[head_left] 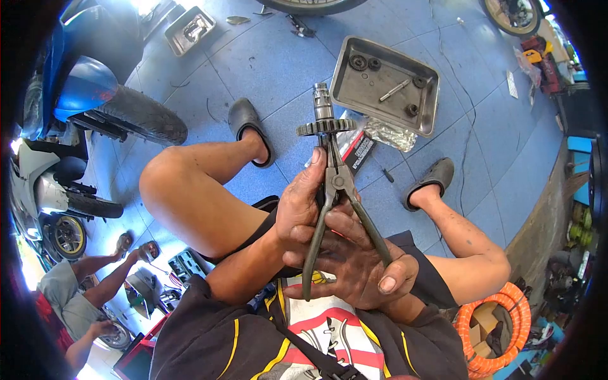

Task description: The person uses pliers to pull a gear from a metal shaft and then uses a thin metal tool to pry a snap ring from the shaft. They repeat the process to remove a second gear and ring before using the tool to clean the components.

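Note:
Upright in front of me stands a gear shaft [322, 101] with a toothed gear [326, 127] around it. My left hand [299, 206] is closed around its lower part, the thumb lying just below the gear. My right hand [354, 266] grips the pliers [339, 182], its fingers behind the spread handles and its thumb by the right handle's end. The slim jaws point up and reach the shaft right under the gear. The lower end of the shaft is hidden behind the pliers and my left hand.
A metal tray [354, 101] with gears, rings and a pin lies on the blue tiled floor [278, 82]. Beside it are a foil packet [394, 134] and a dark box [356, 151]. Motorcycles stand left; an orange hose coil [465, 329] sits right. Another person [82, 291] sits lower left.

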Demonstrator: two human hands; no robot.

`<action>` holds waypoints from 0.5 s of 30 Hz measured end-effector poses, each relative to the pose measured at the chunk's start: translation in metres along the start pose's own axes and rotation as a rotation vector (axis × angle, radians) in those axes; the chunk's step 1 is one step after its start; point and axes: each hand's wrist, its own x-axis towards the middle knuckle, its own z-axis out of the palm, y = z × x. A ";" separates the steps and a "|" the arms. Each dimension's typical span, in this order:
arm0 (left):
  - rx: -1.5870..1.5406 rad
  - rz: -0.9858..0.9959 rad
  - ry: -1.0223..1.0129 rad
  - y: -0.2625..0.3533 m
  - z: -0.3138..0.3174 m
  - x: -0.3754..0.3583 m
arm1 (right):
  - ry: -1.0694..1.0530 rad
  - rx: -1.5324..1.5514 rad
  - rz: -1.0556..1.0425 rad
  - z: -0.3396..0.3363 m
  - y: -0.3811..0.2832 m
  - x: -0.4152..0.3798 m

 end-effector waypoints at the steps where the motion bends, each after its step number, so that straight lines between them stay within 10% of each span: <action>1: -0.002 0.000 0.001 -0.001 0.000 0.000 | -0.028 -0.003 -0.001 -0.001 -0.001 0.000; 15: 0.174 0.045 0.048 -0.001 0.007 -0.004 | -0.021 -0.042 -0.031 -0.016 0.009 -0.002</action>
